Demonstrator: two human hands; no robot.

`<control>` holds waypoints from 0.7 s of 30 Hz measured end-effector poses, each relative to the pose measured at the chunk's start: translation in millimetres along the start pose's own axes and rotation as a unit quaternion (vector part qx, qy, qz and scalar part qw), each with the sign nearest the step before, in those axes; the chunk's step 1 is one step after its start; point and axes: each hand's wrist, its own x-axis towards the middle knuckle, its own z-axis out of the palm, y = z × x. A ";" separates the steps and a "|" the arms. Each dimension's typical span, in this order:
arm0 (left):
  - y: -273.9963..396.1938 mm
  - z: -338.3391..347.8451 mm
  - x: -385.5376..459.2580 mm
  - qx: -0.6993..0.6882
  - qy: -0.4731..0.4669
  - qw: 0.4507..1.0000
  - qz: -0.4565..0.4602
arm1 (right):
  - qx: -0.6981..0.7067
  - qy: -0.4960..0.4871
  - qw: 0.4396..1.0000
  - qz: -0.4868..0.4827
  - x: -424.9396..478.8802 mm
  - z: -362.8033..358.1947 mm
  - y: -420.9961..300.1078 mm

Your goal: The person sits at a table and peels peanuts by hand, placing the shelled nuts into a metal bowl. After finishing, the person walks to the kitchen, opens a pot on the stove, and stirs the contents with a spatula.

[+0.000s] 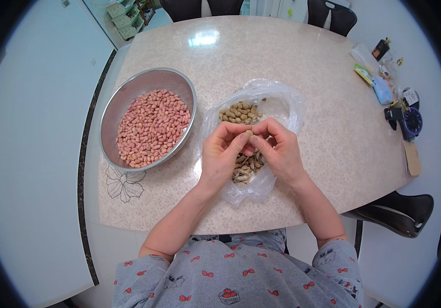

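Note:
Above an open clear plastic bag (295, 98), my left hand (222, 148) and my right hand (280, 150) meet at the fingertips. Between their thumbs and fingers they pinch one unshelled peanut (249, 133), mostly covered by the fingers. Whole peanuts in their shells (237, 112) lie in the bag just beyond my hands. Under and nearer than the hands is a pile of broken peanut shells (245, 169), partly hidden. To the left stands a metal mesh colander (109, 119) holding many shelled pink peanuts (153, 127).
The bag and colander rest on a pale patterned table (159, 52). Small packets (382, 89), a dark bottle (381, 49) and a small fan (412, 121) sit along the right side. Dark chairs (397, 211) stand around the table. A wall (39, 154) is at the left.

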 end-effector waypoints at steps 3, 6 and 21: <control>-4.9 0.5 -1.5 -0.010 0.003 1.000 0.004 | 0.088 -0.025 0.995 0.035 -1.4 1.9 1.4; -8.5 0.8 -2.4 -0.008 0.013 1.000 -0.003 | 0.136 -0.036 0.989 0.046 -2.0 4.4 7.9; 0.2 -1.9 3.3 -0.007 -0.001 0.999 -0.047 | 0.195 -0.077 0.967 0.145 6.9 -6.6 14.6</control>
